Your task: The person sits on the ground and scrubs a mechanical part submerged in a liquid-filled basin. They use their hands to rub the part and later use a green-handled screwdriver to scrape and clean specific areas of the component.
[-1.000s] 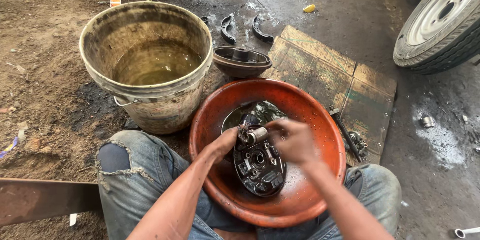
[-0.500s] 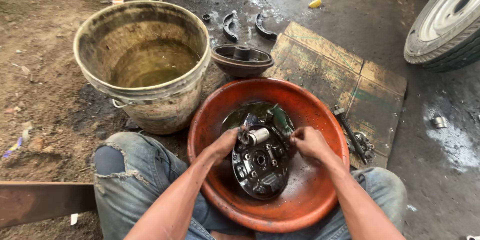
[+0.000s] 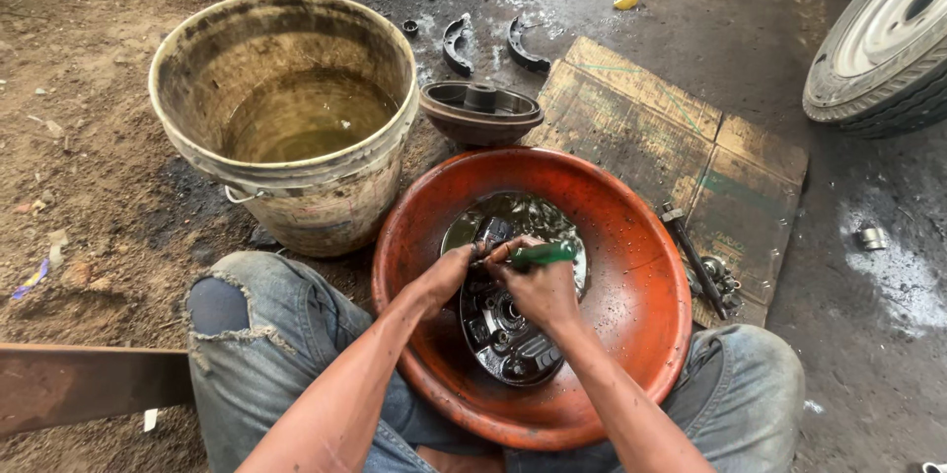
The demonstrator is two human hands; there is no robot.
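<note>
- Two bare hands meet over a round, greasy metal plate (image 3: 508,330) that stands tilted in dark liquid inside a wide orange basin (image 3: 631,266), which rests between the person's knees in torn blue jeans (image 3: 256,335).
- The left hand (image 3: 444,276) is curled over the upper left edge of the plate, fingers bent and gripping its rim.
- The right hand (image 3: 541,291) is closed around a green-handled tool (image 3: 541,255), which lies nearly level across the top of the plate; its working tip points toward the left hand, though what kind of tip it is cannot be told.
- A dirty, pale bucket (image 3: 286,128) holding murky water stands on the earth just beside the basin, to its upper left.
- A dark drum-shaped part (image 3: 480,110) sits just beyond the basin's far rim.
- Farther off, two curved brake shoes (image 3: 488,44) lie on wet ground.
- A flattened cardboard sheet (image 3: 681,138) lies to the right of the basin, with a few small metal parts (image 3: 705,271) at its near edge.
- A wheel with a tyre (image 3: 883,39) shows at the upper right corner.
</note>
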